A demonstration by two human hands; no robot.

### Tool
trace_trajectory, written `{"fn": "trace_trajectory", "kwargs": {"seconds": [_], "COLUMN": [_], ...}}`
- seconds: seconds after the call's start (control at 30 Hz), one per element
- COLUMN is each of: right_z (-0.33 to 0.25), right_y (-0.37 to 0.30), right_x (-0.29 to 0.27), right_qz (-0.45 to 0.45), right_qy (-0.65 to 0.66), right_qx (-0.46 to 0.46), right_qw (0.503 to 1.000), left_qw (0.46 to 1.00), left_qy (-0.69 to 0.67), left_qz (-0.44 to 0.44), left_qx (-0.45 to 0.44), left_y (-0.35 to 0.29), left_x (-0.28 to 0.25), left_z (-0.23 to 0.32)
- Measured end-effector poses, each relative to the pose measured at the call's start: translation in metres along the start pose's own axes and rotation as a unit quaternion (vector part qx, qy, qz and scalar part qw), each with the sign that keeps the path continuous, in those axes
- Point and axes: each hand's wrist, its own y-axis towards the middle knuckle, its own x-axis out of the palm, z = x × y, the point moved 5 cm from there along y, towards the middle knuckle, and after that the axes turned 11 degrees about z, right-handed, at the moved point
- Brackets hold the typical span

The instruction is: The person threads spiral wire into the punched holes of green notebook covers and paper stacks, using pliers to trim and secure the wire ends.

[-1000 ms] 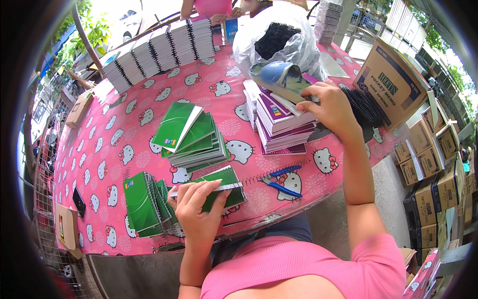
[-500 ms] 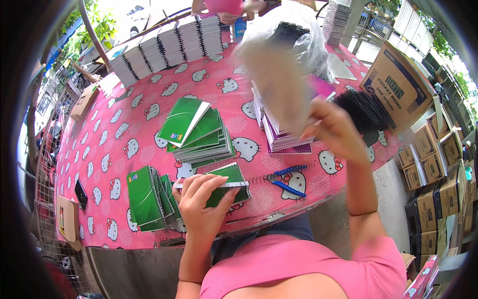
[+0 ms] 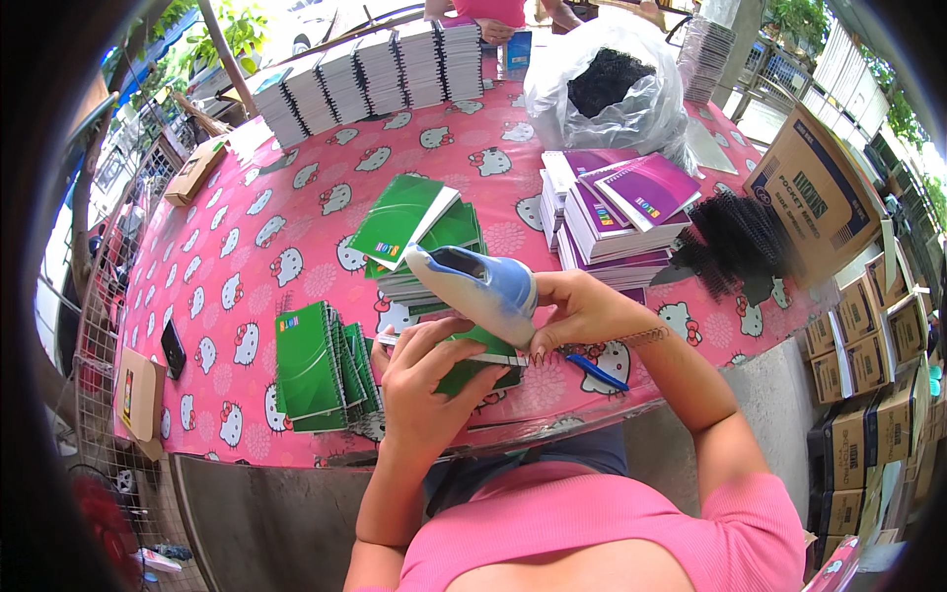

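My left hand (image 3: 431, 370) grips a small green-covered notebook (image 3: 507, 359) near the table's front edge, its white page edge turned up. In my right hand (image 3: 577, 314) is a worn blue and white shoe (image 3: 483, 291), tilted over the notebook and against or just above its edge; which of the two I cannot tell. Blue-handled pliers (image 3: 598, 372) lie right of the notebook, partly hidden by my right hand. To the left of my left hand lie several green spiral notebooks (image 3: 311, 365). Another stack of green notebooks (image 3: 400, 217) stands just beyond the shoe.
Purple notebooks (image 3: 641, 192) are piled at the right, beside black spiral coils (image 3: 735, 237) and a cardboard box (image 3: 814, 187). A plastic bag (image 3: 552, 89) of black coils stands behind. Notebook stacks (image 3: 375, 74) line the far edge, near another person's hand (image 3: 495, 32). A phone (image 3: 173, 348) lies left.
My right hand has brought the shoe down from a raised, blurred position above the purple notebooks to the notebook in my left hand. The view has shifted slightly.
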Motion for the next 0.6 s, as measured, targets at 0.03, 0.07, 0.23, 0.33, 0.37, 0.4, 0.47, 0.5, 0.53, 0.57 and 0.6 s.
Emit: {"fn": "trace_trajectory", "kwargs": {"seconds": [0.03,0.07,0.23,0.33,0.37,0.4,0.47,0.5,0.53,0.57,0.6], "right_z": [-0.001,-0.004,-0.019,0.004,-0.006,-0.017,0.003,-0.002,-0.02,-0.023,-0.026], "right_y": [-0.001,-0.002,-0.012,-0.019,-0.021,-0.023,-0.023,-0.021,-0.024,-0.02,-0.015], "right_x": [-0.004,-0.009,-0.04,-0.046,-0.042,-0.038,-0.051,-0.049,-0.042,-0.037,-0.032], "right_qz": [0.004,0.007,0.146,0.126,0.157,0.185,0.179,0.174,0.181,0.15,0.11], "right_qy": [-0.022,-0.045,0.041,-0.034,-0.117,-0.2,0.229,0.311,0.136,-0.08,-0.29], "right_qx": [-0.005,-0.011,-0.094,-0.11,-0.107,-0.1,0.077,0.082,-0.075,-0.079,-0.102], "right_qw": [1.0,0.999,0.984,0.985,0.975,0.957,0.954,0.931,0.971,0.982,0.945], "left_qw": [1.0,1.0,1.0,0.999,0.999,0.998,0.998,0.998,0.998,0.997,0.997], "left_qy": [0.003,0.006,0.001,0.023,0.034,0.045,0.048,0.048,0.036,0.024,0.012], "left_qz": [0.002,0.005,0.012,0.018,0.017,0.017,0.022,0.025,0.028,0.026,0.024], "left_qx": [0.005,0.011,-0.021,-0.033,-0.032,-0.031,-0.036,-0.038,-0.05,-0.062,-0.073], "left_y": [0.0,0.001,-0.001,0.002,0.0,0.0,-0.002,-0.002,-0.002,-0.001,-0.001], "left_x": [0.0,0.0,0.001,0.002,0.002,0.002,0.001,0.001,0.001,0.001,0.0], "left_z": [0.0,0.0,-0.003,0.002,0.001,0.0,-0.001,-0.001,-0.002,-0.003,-0.004]}}
